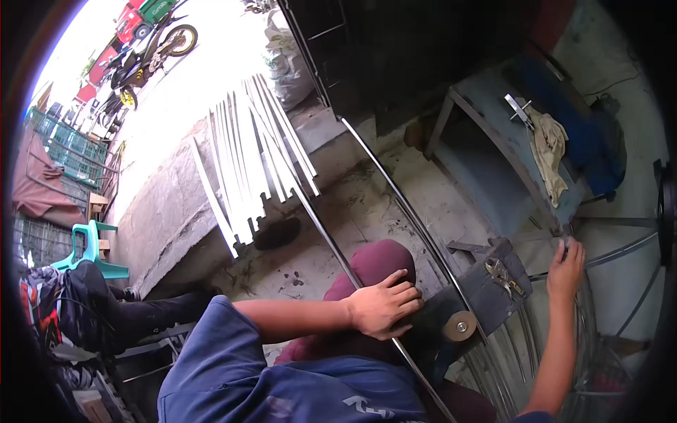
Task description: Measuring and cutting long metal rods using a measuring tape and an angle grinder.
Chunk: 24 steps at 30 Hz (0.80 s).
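Note:
A long, thin metal tube (325,235) slants across my lap and passes under my left hand (385,304). That hand curls over it beside my raised knee. Farther right, my right hand (566,271) is stretched out with its fingers drawn together near the corner of a metal stand. A small dark bit shows at the fingertips, too small to name. Between my hands lies a dark board (498,285) bearing locking pliers (499,273). A brown abrasive disc (460,326) sits at its near side. A second long tube (396,195) runs past the board's left side.
Several bright metal bars (243,155) lie on the concrete ledge ahead. A metal stand (486,134) carries a tan cloth (546,144) and a clamp-like tool (518,109). At left are a green plastic stool (92,247) and a person's dark-trousered leg (159,314). A motorcycle (151,60) stands outside.

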Available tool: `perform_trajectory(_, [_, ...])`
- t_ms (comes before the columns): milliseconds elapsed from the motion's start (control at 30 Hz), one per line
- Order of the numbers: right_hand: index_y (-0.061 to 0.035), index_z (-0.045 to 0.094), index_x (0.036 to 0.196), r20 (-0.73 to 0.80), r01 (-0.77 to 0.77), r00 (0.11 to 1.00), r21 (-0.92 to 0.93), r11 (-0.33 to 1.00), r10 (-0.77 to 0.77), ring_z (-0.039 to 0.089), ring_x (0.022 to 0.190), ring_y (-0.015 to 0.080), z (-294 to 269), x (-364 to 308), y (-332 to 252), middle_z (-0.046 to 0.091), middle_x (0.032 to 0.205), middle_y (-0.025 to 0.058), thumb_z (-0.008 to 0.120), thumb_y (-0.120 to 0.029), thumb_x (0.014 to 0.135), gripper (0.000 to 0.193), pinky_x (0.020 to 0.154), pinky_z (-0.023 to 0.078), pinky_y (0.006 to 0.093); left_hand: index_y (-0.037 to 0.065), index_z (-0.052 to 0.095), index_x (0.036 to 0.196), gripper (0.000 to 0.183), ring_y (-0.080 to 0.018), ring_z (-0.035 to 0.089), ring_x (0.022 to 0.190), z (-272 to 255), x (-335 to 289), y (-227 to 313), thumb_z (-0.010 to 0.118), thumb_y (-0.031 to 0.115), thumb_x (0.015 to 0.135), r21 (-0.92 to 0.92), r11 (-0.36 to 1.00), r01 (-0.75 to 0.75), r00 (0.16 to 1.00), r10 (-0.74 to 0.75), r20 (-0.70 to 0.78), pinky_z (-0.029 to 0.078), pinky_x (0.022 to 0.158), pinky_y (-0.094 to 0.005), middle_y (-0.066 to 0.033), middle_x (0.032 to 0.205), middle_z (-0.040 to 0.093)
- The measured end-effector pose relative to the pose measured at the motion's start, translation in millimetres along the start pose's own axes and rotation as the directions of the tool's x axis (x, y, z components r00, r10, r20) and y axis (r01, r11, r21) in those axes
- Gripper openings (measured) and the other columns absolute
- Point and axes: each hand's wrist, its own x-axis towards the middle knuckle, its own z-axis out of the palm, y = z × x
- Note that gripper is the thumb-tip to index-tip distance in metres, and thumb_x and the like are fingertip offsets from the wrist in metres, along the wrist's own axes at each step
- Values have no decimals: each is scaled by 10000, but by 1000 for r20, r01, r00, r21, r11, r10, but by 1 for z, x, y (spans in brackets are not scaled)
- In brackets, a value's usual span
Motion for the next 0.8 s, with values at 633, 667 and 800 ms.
perform_trajectory(633, [28,637,1067,242,-266,951,958,111,190,636,1066,261,-186,-209,-264,646,1128,156,562,-271,1069,307,967,502,396,91,354,1389,753,-81,606,900,7,-44,146,869,166,845,-857,-258,447,864,-124,488,530,738,-248,-17,1021,570])
perform_trajectory(667, [25,607,1090,205,-211,936,977,-8,285,640,1082,283,-190,-210,-262,631,1160,179,530,-275,1079,310,982,503,404,113,366,1367,747,-99,611,745,5,-47,146,884,183,833,-865,-220,450,868,-120,482,522,623,-255,-26,893,578])
perform_trajectory(800, [-29,449,1018,139,-90,959,976,-199,247,604,906,248,-232,-216,-230,538,981,147,461,-283,1067,259,846,525,401,78,592,1095,434,-176,611,570,14,-70,138,698,472,946,-814,-416,405,880,-62,470,524,522,-322,-51,823,604])
